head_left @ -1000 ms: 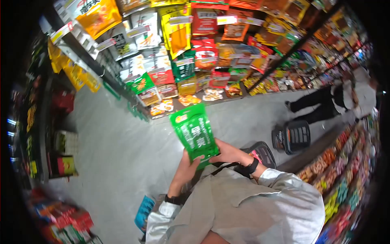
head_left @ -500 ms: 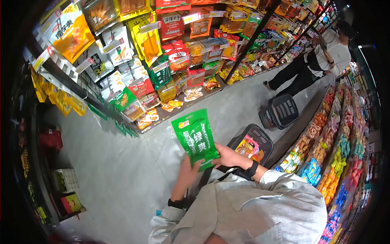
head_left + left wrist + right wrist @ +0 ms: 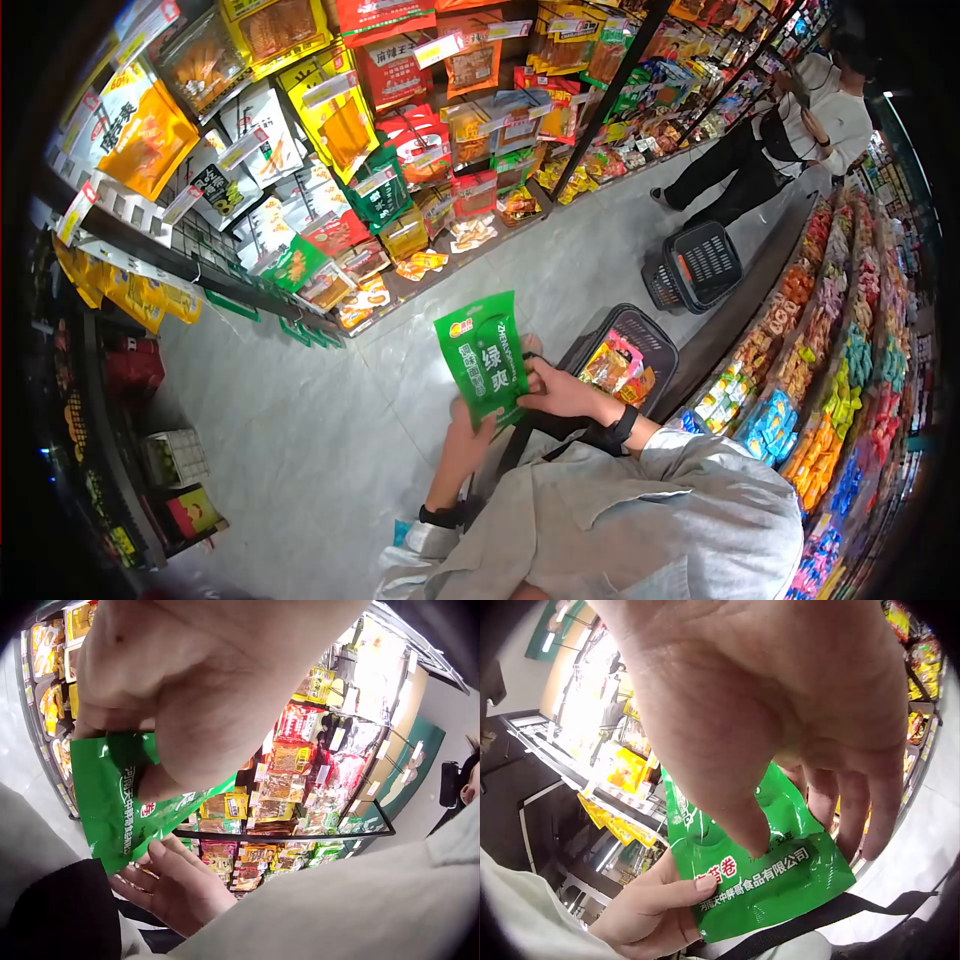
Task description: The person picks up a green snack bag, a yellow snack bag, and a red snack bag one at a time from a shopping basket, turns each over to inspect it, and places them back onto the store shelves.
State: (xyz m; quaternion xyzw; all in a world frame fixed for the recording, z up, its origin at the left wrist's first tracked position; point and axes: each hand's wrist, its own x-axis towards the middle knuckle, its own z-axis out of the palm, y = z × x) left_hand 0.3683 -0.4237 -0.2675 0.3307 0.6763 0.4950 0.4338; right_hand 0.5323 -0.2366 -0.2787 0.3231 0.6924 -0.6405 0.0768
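Currently, right-hand fingers: right hand [image 3: 562, 394] grasps the green packet [image 3: 480, 352] at its lower side, thumb pressed on the printed face, other fingers behind it.
Left-hand fingers: left hand [image 3: 464, 442] grasps the packet's lower edge, thumb on the printed face.
Green packet: in both hands, in front of the body, above the grey floor [image 3: 290, 430]; top edge uncovered, printing visible.
Wrists: black band on each.
Sleeves: light grey shirt [image 3: 620, 510].
Nearest basket: dark basket [image 3: 659, 350], near the right forearm, holds colourful packets.
Further baskets: dark stacked baskets [image 3: 703, 264], on the floor.
Display rack: hanging snack packets [image 3: 345, 125], with price tags.
Right side: sloped rows of wrapped sweets [image 3: 815, 400].
Far aisle: person in a white top [image 3: 835, 125], standing.
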